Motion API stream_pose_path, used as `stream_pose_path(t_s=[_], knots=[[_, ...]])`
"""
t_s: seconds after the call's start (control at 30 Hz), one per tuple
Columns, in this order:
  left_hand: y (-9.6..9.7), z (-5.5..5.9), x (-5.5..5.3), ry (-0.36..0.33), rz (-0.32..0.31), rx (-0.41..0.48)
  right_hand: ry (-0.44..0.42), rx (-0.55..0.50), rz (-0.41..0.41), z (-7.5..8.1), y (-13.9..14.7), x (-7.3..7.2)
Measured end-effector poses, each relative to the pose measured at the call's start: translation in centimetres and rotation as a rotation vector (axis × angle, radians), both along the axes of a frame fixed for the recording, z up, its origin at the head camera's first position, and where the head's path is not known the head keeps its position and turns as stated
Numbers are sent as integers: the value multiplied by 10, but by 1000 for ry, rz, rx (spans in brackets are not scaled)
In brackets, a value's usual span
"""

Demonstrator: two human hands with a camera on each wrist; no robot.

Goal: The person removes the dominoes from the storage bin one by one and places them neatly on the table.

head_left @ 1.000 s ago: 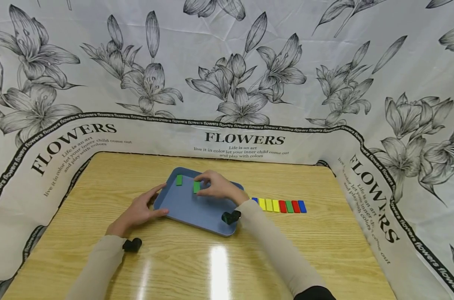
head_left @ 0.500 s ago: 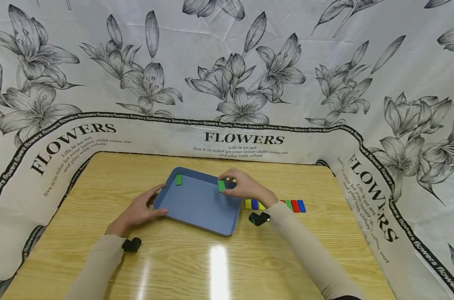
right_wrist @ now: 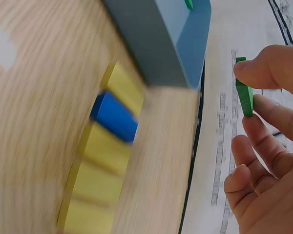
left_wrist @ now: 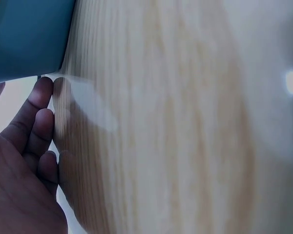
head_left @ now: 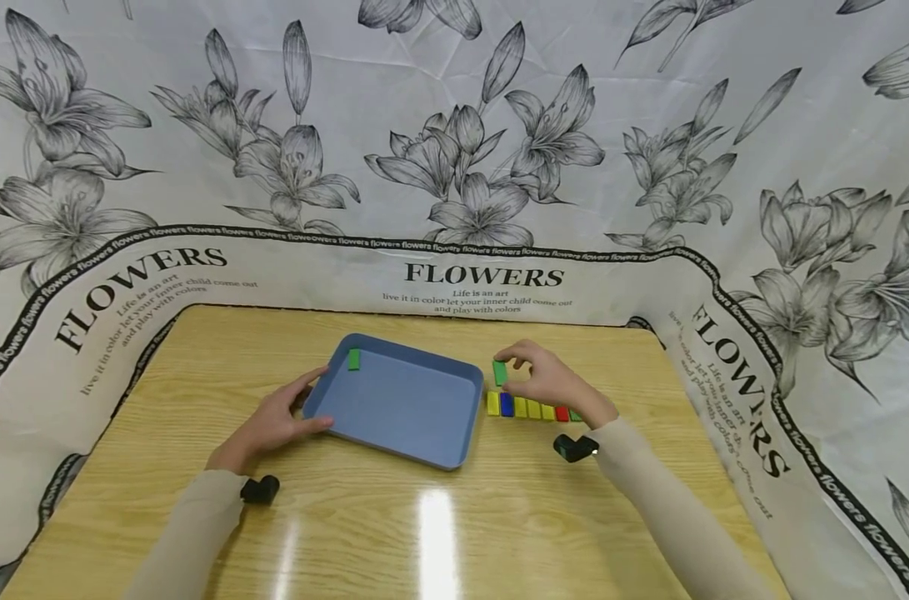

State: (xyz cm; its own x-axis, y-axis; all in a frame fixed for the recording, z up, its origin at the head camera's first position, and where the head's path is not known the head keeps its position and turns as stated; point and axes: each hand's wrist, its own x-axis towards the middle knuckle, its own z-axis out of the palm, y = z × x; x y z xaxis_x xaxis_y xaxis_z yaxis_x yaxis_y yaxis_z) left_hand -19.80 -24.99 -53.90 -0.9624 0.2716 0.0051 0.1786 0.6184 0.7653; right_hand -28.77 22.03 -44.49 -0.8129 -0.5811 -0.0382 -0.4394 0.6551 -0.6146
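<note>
My right hand [head_left: 546,379] pinches a small green block [head_left: 500,372] between thumb and fingertips, held just above the table to the right of the tray. In the right wrist view the green block [right_wrist: 244,95] stands tilted on edge between the thumb and a finger. The blue-grey tray [head_left: 402,404] lies slightly turned on the table. At its left end my left hand [head_left: 270,423] holds it by the corner, thumb on the near side and fingers along the left side. A second green block [head_left: 354,359] lies inside, near the far left corner.
Right of the tray runs a row of blocks: a yellow block [head_left: 493,404], a blue block [head_left: 506,405], several yellow ones, a red block [head_left: 561,413] and a green one partly behind the right wrist. A flower-printed cloth [head_left: 491,279] borders the wooden table [head_left: 379,533].
My right hand has carried the green block rightward, from above the tray's interior across its right rim to beside the row. The left hand and the tray stay in place.
</note>
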Motion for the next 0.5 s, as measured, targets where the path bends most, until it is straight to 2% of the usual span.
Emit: stream_pose_path(t_s=[0.23, 0.5], knots=[[1, -3, -1, -6, -2, -6, 6, 4, -66, -2, 44, 11], [0, -3, -1, -6, 1, -10, 25, 16, -120, -12, 95, 22]])
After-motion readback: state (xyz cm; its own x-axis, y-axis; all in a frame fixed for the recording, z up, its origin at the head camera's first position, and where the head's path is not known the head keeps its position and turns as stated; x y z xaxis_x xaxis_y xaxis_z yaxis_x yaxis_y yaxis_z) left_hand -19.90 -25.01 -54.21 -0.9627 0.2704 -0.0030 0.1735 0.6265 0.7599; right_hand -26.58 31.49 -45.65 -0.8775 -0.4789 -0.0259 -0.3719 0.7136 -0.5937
